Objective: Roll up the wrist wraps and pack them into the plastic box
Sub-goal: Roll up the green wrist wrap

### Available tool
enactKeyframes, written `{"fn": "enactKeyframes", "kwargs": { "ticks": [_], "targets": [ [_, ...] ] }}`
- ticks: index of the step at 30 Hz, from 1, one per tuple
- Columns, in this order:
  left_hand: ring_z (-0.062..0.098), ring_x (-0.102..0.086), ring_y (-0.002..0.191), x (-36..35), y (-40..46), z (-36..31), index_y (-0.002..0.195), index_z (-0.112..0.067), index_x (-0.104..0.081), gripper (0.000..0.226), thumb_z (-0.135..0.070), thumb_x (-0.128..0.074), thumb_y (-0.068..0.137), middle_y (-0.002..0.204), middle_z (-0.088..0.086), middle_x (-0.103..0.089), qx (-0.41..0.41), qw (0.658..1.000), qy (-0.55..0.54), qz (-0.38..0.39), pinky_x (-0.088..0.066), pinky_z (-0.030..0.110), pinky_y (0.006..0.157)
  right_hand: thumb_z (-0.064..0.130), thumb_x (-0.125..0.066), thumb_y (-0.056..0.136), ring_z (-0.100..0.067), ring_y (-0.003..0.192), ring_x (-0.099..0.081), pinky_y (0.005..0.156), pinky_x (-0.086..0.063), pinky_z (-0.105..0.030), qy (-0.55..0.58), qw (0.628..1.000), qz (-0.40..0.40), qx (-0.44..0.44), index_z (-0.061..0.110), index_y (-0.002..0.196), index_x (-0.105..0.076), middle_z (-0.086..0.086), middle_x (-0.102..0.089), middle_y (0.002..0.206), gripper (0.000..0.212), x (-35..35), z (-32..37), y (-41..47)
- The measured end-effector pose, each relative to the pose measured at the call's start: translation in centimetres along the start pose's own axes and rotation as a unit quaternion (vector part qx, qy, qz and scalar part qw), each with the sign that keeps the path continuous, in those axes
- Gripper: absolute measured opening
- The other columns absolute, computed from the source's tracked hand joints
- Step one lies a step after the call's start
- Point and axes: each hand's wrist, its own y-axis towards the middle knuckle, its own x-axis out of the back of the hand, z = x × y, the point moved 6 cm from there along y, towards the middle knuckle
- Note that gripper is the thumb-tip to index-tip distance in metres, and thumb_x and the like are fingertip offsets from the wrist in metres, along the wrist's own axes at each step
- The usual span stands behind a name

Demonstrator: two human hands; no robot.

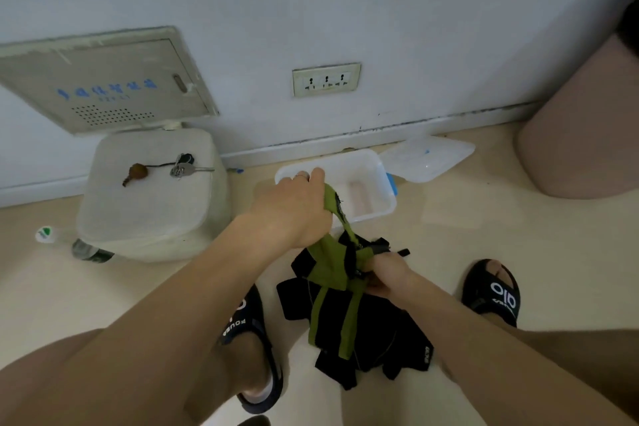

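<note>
- Wrist wraps (pixel 349 315), green and black, lie in a loose tangled heap on the floor between the person's two sandalled feet, just near of the plastic box (pixel 363 166).
- Left hand (pixel 297 207) grips one green end of a wrap and holds it up over the near edge of the box; the strip runs down from it to the heap.
- Right hand (pixel 385 275) is low at the right of the heap, its fingers curled on the green and black fabric there.
- Plastic box stands open by the far wall, with something pale lying in its bottom; its lid (pixel 428 157) lies on the floor just to the right.
- My judgement is that the step in hand is separating one wrap from the pile before rolling it.
- To do it well, I would draw the strip out fully until it hangs free of the others, lay it flat and untwisted, then roll from one end with even tension so the roll stays tight.
- A loose roll would likely spring open in the box, so the fastening end should finish on the outside.
</note>
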Motion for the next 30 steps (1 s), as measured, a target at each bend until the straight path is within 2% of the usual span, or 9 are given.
{"fn": "enactKeyframes", "kwargs": {
  "ticks": [4,7,10,13,19,21,24,27,30],
  "targets": [
    [0.021,-0.049,0.085,1.4,-0.4,-0.2,0.109,-0.017,-0.031,0.027,-0.033,-0.050,0.098,0.097,0.000,-0.046,0.003,0.996,-0.080,-0.028,-0.043,0.037,0.068,-0.009,-0.053,0.089,-0.037,0.096,-0.072,0.068,-0.062,-0.038,0.006,0.999,0.017,0.028,-0.002,0.118,-0.069,-0.022,-0.075,0.106,0.034,1.8,2.9,-2.9],
    [0.015,-0.054,0.079,2.3,-1.0,-0.4,0.120,-0.013,-0.035,0.060,-0.047,-0.071,0.088,0.096,0.001,-0.053,0.006,0.984,-0.175,-0.035,-0.038,0.033,0.058,-0.009,-0.048,0.090,-0.035,0.098,-0.068,0.071,-0.059,-0.035,-0.014,0.996,0.019,0.081,0.000,0.116,-0.065,-0.022,-0.070,0.110,0.032,3.5,6.3,-5.4],
    [0.015,-0.059,0.083,3.1,-1.6,-0.5,0.120,-0.014,-0.034,0.083,-0.066,-0.080,0.073,0.097,0.003,-0.061,0.018,0.972,-0.227,-0.049,-0.046,0.034,0.063,-0.003,-0.046,0.090,-0.028,0.090,-0.062,0.074,-0.054,-0.035,-0.047,0.989,0.030,0.138,0.005,0.105,-0.064,-0.016,-0.063,0.098,0.024,4.8,10.2,-8.5],
    [0.017,-0.062,0.090,3.9,-2.0,-0.2,0.119,-0.015,-0.037,0.090,-0.079,-0.075,0.068,0.102,0.003,-0.062,0.047,0.951,-0.296,-0.078,-0.052,0.037,0.072,0.001,-0.047,0.089,-0.024,0.081,-0.058,0.066,-0.049,-0.032,-0.069,0.978,0.053,0.190,0.008,0.101,-0.062,-0.012,-0.059,0.091,0.019,5.5,13.8,-11.7],
    [0.012,-0.054,0.078,4.8,-1.6,-0.5,0.118,-0.011,-0.042,0.089,-0.087,-0.055,0.073,0.090,0.000,-0.056,0.088,0.901,-0.399,-0.142,-0.040,0.030,0.063,0.011,-0.053,0.100,-0.018,0.068,-0.063,0.062,-0.047,-0.031,-0.032,0.960,0.064,0.271,0.011,0.095,-0.065,-0.006,-0.065,0.078,0.013,5.5,17.9,-15.7],
    [0.020,-0.056,0.075,5.0,-1.0,-0.8,0.104,-0.007,-0.046,0.096,-0.096,-0.046,0.066,0.083,0.005,-0.055,0.090,0.883,-0.442,-0.131,-0.040,0.029,0.064,0.016,-0.057,0.103,-0.016,0.067,-0.068,0.062,-0.050,-0.030,-0.003,0.958,0.054,0.281,0.011,0.095,-0.067,-0.004,-0.071,0.078,0.014,5.8,18.3,-16.1],
    [0.024,-0.058,0.077,4.8,-0.1,-1.1,0.095,-0.022,-0.059,0.098,-0.107,-0.051,0.046,0.090,0.004,-0.060,0.071,0.845,-0.523,-0.085,-0.046,0.035,0.076,0.019,-0.059,0.104,-0.015,0.067,-0.071,0.060,-0.052,-0.029,0.025,0.960,0.028,0.279,0.012,0.100,-0.068,-0.004,-0.073,0.082,0.012,6.4,19.1,-16.0],
    [0.028,-0.075,0.082,4.5,0.9,-0.1,0.095,-0.002,-0.071,0.075,-0.075,-0.071,0.078,0.093,0.010,-0.076,0.103,0.790,-0.596,-0.104,-0.057,0.032,0.075,0.020,-0.058,0.104,-0.017,0.075,-0.072,0.062,-0.054,-0.029,0.041,0.953,0.006,0.299,0.012,0.108,-0.069,-0.005,-0.075,0.091,0.014,7.0,21.0,-16.1],
    [0.029,-0.077,0.087,4.6,1.7,0.8,0.113,-0.002,-0.069,0.043,-0.036,-0.079,0.089,0.103,0.016,-0.078,0.125,0.730,-0.654,-0.151,-0.062,0.034,0.074,0.020,-0.058,0.103,-0.020,0.082,-0.070,0.068,-0.053,-0.033,0.063,0.940,-0.026,0.333,0.014,0.103,-0.069,-0.002,-0.073,0.088,0.012,8.0,23.0,-16.7]
  ]
}}
